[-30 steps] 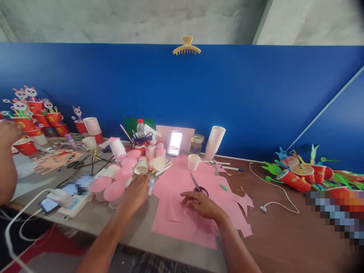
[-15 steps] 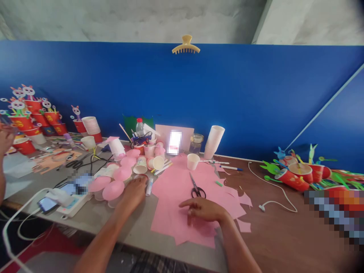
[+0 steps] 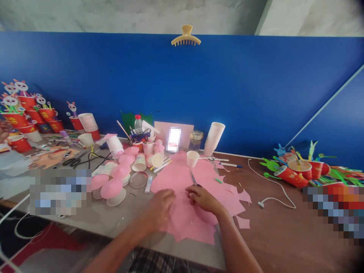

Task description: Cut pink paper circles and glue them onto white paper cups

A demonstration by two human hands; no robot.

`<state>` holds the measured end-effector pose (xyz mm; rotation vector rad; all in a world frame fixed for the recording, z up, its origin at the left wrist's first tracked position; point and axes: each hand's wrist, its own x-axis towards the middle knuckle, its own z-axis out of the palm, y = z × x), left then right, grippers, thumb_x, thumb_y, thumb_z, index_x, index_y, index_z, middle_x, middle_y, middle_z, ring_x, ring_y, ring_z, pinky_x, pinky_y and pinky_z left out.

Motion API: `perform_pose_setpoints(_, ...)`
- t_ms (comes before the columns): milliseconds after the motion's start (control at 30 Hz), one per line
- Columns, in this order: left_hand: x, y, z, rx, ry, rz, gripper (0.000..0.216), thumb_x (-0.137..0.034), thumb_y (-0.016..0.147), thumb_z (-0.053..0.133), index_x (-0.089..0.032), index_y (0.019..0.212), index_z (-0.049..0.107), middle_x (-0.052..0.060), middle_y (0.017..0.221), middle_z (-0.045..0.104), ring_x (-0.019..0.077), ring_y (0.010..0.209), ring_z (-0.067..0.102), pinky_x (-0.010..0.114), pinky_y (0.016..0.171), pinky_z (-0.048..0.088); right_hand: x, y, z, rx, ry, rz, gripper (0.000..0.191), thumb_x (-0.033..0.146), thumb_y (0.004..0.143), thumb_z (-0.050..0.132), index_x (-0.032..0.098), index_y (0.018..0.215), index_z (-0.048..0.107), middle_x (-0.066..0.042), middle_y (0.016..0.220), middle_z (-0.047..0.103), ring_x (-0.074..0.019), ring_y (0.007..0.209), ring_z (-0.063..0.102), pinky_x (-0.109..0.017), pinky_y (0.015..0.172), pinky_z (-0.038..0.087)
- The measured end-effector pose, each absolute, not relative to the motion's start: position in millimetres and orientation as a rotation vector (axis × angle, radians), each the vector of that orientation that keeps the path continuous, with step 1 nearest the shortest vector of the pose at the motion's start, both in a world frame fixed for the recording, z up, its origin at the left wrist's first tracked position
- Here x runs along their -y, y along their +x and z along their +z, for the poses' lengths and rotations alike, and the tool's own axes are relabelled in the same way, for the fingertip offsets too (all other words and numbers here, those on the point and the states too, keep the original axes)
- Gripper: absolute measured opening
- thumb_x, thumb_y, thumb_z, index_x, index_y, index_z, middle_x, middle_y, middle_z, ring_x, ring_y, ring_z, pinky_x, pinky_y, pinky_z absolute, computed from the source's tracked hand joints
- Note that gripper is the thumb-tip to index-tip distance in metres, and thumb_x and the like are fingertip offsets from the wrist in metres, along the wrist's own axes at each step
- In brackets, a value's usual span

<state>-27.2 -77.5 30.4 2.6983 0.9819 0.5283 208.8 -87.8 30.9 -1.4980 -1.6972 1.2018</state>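
My left hand (image 3: pixel 163 206) is over the left edge of the pink paper (image 3: pixel 182 223), its fingers smeared by motion, so I cannot make out anything in them. Loosely bent, with the fingers apart, my right hand (image 3: pixel 203 199) hovers over the paper and appears to hold nothing. Behind it lie dark-handled scissors (image 3: pixel 193 178), their handles mostly hidden. A clear round lid or dish (image 3: pixel 138 180) and a glue tube (image 3: pixel 148 184) lie left of the paper. At the paper's far end stands a white paper cup (image 3: pixel 193 159).
Cups topped with pink rounds (image 3: pixel 112 188) stand at left. Stacked white cups (image 3: pixel 214 138), a jar (image 3: pixel 196 140) and a lit screen (image 3: pixel 173 139) line the back. A white cable (image 3: pixel 280 185) and red cup crafts (image 3: pixel 292 175) lie at right. Another person's hand (image 3: pixel 3 131) shows at far left.
My left hand has left the round clear thing and moved right to the pink paper. My right hand has shifted slightly forward and bent its fingers, covering the scissors' handles.
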Motion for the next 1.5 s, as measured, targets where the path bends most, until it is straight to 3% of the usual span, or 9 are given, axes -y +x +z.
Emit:
perform_pose_setpoints(167, 128, 2, 39, -0.640, 2.525, 0.203, 0.040, -0.021, 0.087, 0.042, -0.017, 0.126, 0.051, 0.013, 0.138, 0.047, 0.0283, 0.130, 0.038, 0.051, 0.110, 0.023, 85, 208, 26, 1.701, -1.519, 1.214, 0.032, 0.018, 0.085, 0.039, 0.013, 0.109, 0.059, -0.005, 0.085, 0.059, -0.0121, 0.063, 0.058, -0.027, 0.064, 0.049)
perform_pose_setpoints(267, 132, -6, 65, -0.207, 2.022, 0.008, 0.042, -0.039, 0.094, 0.035, -0.018, 0.123, 0.057, 0.009, 0.102, 0.071, 0.0209, 0.101, 0.063, 0.032, 0.091, 0.047, 85, 210, 25, 1.719, -1.513, 1.206, 0.030, 0.017, 0.084, 0.041, 0.014, 0.108, 0.060, -0.005, 0.087, 0.060, -0.0123, 0.066, 0.057, -0.028, 0.067, 0.048)
perform_pose_setpoints(400, 96, -21, 84, -0.379, 1.803, 0.336, 0.050, -0.050, 0.093, 0.032, -0.014, 0.116, 0.058, 0.010, 0.083, 0.072, 0.0192, 0.077, 0.067, 0.032, 0.078, 0.052, 86, 211, 26, 1.734, -1.510, 1.209, 0.031, 0.017, 0.084, 0.041, 0.013, 0.109, 0.060, -0.006, 0.085, 0.060, -0.0136, 0.065, 0.057, -0.028, 0.065, 0.048)
perform_pose_setpoints(500, 77, -22, 76, -0.878, 2.101, 0.676, 0.039, -0.040, 0.091, 0.041, -0.017, 0.119, 0.056, 0.013, 0.115, 0.064, 0.0233, 0.108, 0.058, 0.038, 0.096, 0.043, 86, 210, 29, 1.769, -1.513, 1.185, 0.032, 0.015, 0.084, 0.040, 0.012, 0.109, 0.060, -0.005, 0.081, 0.060, -0.0139, 0.065, 0.058, -0.028, 0.067, 0.047)
perform_pose_setpoints(633, 104, -10, 55, -0.676, 2.402, 0.333, 0.051, -0.032, 0.085, 0.049, -0.014, 0.133, 0.045, 0.016, 0.142, 0.043, 0.0315, 0.132, 0.036, 0.049, 0.109, 0.025, 86, 208, 30, 1.772, -1.562, 1.165, 0.032, 0.016, 0.084, 0.040, 0.013, 0.109, 0.060, -0.004, 0.080, 0.060, -0.0137, 0.065, 0.057, -0.028, 0.067, 0.047)
perform_pose_setpoints(833, 125, -6, 83, 0.061, 1.928, -0.101, 0.043, -0.042, 0.092, 0.037, -0.015, 0.114, 0.062, 0.006, 0.094, 0.072, 0.0199, 0.089, 0.066, 0.026, 0.079, 0.050, 86, 209, 28, 1.717, -1.532, 1.232, 0.032, 0.018, 0.085, 0.040, 0.012, 0.109, 0.059, -0.004, 0.083, 0.059, -0.0132, 0.066, 0.057, -0.028, 0.067, 0.048)
perform_pose_setpoints(1033, 53, -43, 91, -1.041, 2.418, 0.768, 0.029, -0.023, 0.089, 0.042, -0.019, 0.112, 0.058, 0.011, 0.116, 0.060, 0.0234, 0.110, 0.053, 0.040, 0.098, 0.040, 92, 208, 39, 1.900, -1.531, 1.123, 0.035, 0.020, 0.082, 0.047, 0.018, 0.115, 0.061, -0.007, 0.096, 0.064, -0.0186, 0.082, 0.060, -0.033, 0.080, 0.048)
perform_pose_setpoints(1233, 16, -92, 45, -1.794, 2.577, 0.358, 0.036, -0.002, 0.079, 0.038, -0.008, 0.110, 0.057, 0.019, 0.124, 0.053, 0.0274, 0.116, 0.049, 0.041, 0.099, 0.038, 100, 192, 43, 2.188, -1.414, 1.091, 0.044, 0.021, 0.073, 0.061, 0.026, 0.117, 0.064, -0.008, 0.117, 0.051, -0.0240, 0.110, 0.048, -0.039, 0.100, 0.036)
perform_pose_setpoints(1500, 20, -92, 46, -1.751, 2.567, -0.024, 0.030, -0.003, 0.079, 0.040, -0.012, 0.097, 0.062, 0.015, 0.101, 0.065, 0.0269, 0.098, 0.061, 0.036, 0.083, 0.043, 100, 186, 41, 2.245, -1.461, 1.040, 0.055, 0.024, 0.071, 0.065, 0.026, 0.125, 0.057, -0.008, 0.127, 0.044, -0.0256, 0.120, 0.039, -0.041, 0.105, 0.029)
